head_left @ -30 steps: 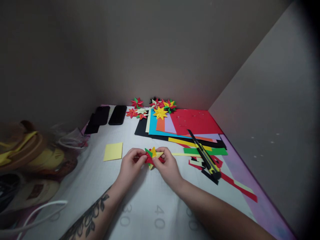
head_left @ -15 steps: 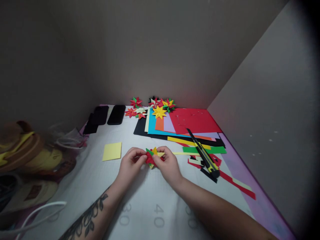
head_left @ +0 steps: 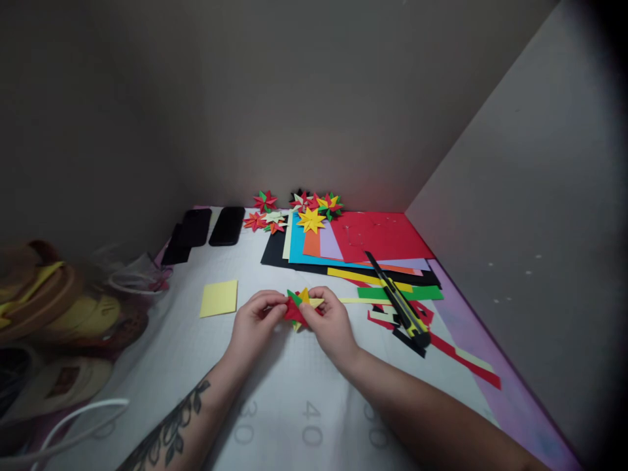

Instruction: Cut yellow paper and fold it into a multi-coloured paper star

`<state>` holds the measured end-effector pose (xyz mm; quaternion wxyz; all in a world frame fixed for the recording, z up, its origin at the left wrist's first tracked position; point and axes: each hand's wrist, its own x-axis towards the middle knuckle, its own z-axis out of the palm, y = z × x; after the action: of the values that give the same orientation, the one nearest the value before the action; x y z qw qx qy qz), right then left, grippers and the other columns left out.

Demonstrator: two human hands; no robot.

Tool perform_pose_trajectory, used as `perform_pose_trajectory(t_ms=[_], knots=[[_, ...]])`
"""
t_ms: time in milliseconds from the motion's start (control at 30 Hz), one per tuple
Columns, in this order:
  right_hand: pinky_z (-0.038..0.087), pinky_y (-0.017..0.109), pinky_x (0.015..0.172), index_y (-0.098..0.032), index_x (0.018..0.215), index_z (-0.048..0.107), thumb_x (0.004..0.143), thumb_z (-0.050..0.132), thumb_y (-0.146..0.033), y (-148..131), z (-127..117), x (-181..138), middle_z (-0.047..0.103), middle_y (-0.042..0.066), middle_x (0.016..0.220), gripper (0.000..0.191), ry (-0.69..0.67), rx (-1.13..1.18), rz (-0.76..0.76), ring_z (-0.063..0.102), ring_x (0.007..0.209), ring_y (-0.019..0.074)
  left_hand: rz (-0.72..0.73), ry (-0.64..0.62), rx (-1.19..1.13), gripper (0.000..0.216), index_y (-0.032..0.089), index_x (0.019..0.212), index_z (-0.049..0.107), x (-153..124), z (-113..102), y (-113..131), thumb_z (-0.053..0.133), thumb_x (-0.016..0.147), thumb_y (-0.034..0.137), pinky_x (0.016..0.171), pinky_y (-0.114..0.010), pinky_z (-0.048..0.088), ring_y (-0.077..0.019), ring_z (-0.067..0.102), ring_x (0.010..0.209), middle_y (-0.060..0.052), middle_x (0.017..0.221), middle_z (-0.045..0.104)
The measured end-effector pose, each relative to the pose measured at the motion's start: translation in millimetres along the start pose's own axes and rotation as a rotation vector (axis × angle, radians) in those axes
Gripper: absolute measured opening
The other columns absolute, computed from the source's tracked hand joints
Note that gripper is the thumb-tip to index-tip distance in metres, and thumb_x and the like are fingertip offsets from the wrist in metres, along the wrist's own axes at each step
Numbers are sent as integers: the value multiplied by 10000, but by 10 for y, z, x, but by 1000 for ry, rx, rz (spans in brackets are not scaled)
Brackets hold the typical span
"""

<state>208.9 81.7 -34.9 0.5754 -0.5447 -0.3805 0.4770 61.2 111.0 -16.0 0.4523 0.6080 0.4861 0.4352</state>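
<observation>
Between my two hands is a folded paper star (head_left: 296, 311) with red, green, yellow and pale-yellow points. My left hand (head_left: 258, 318) pinches a red point at its left side with thumb and forefinger. On the other side, my right hand (head_left: 332, 320) grips the star, its thumb lying across the front and its fingers behind. Parts of the star are covered by the right thumb and fingers. A pad of yellow sticky notes (head_left: 218, 299) lies left of my left hand. To the right of my right hand, a yellow and black utility knife (head_left: 398, 301) rests on paper strips.
Finished paper stars (head_left: 311, 220) sit at the back near the wall, some on stacked coloured sheets (head_left: 387, 235). Red paper strips (head_left: 473, 366) and scraps lie at right. Two dark phones (head_left: 227, 226) are at back left. A white cable (head_left: 83, 409) and bags crowd the left edge.
The view has shifted very slightly. Both hands keep the same hold on the paper star, and the red point by the left fingers looks a little flatter.
</observation>
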Motion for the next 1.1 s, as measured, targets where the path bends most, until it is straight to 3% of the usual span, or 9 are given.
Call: perform_pose_trajectory(t_ms=[267, 533, 733, 900, 1100], knots=[[492, 216, 437, -228, 891, 505, 751, 634, -273, 13, -8, 5, 551, -70, 613, 195, -16, -26, 14, 547, 478, 110, 5, -20, 39, 117, 211, 827, 726, 0, 2, -21, 625, 771, 230, 725, -268, 496, -180, 617, 884, -51, 938, 665], [535, 246, 558, -242, 972, 498, 674, 662, -188, 10, 4, -15, 618, -36, 810, 344, -41, -70, -12, 619, 655, 138, -4, 0, 62, 121, 205, 817, 721, 12, -3, -3, 610, 786, 242, 741, -273, 505, -178, 612, 877, -53, 908, 652], [536, 260, 596, -239, 980, 501, 697, 628, -191, 20, -13, -16, 620, -26, 844, 314, -16, -141, -65, 632, 690, 147, 15, -61, 31, 115, 190, 824, 691, 3, 6, 24, 602, 783, 251, 750, -281, 498, -184, 599, 899, -61, 945, 604], [529, 280, 700, -233, 975, 528, 720, 605, -192, -11, -25, -37, 639, -7, 894, 270, -21, -294, -156, 639, 769, 161, -91, -113, -16, 90, 175, 787, 632, -3, 19, 30, 655, 727, 238, 684, -273, 468, -160, 585, 762, -42, 863, 604], [519, 285, 720, -232, 975, 538, 731, 589, -184, -13, -24, -51, 652, -5, 901, 254, -19, -349, -190, 643, 779, 165, -197, -101, -52, 113, 167, 782, 643, -42, 34, 11, 664, 718, 257, 648, -267, 449, -162, 582, 721, -49, 813, 632]])
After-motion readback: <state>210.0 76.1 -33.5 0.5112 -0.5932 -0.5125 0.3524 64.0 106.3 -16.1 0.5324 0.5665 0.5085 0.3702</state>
